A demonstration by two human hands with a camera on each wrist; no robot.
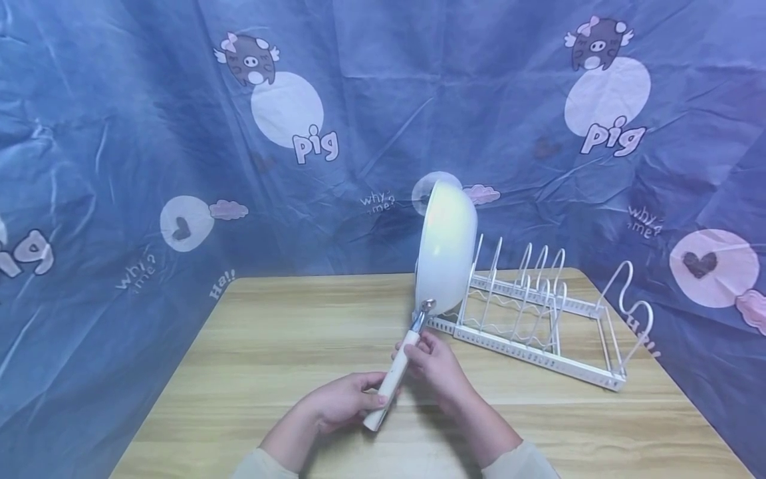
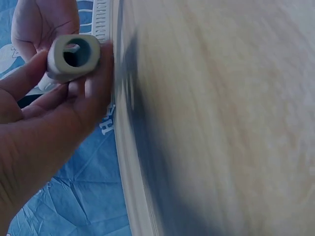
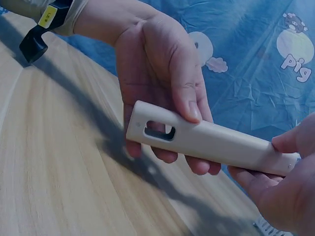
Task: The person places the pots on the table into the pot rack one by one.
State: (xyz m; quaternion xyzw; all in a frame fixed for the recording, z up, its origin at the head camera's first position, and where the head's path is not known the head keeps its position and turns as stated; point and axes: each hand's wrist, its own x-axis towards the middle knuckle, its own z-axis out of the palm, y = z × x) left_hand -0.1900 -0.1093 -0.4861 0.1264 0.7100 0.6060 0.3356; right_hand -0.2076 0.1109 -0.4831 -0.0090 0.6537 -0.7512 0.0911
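A white frying pan point(image 1: 447, 249) is held on its edge above the table, its rounded underside turned to the right and its cream handle point(image 1: 391, 379) slanting down toward me. My left hand point(image 1: 347, 402) grips the handle near its free end, thumb on top and fingers beneath, as the right wrist view shows. Closer to the pan body, my right hand point(image 1: 439, 372) pinches the same handle between thumb and fingers. A slot point(image 3: 160, 131) runs through the handle's end. The pan's inside faces left and is mostly hidden. Its body overlaps the left end of a white wire rack point(image 1: 538, 356).
The rack, with several upright wire dividers point(image 1: 529, 293), stands at the right of the wooden table point(image 1: 287, 326). A wavy wire end piece point(image 1: 628, 313) rises at its right end. Behind the table hangs a blue cloth point(image 1: 383, 86) printed with pigs.
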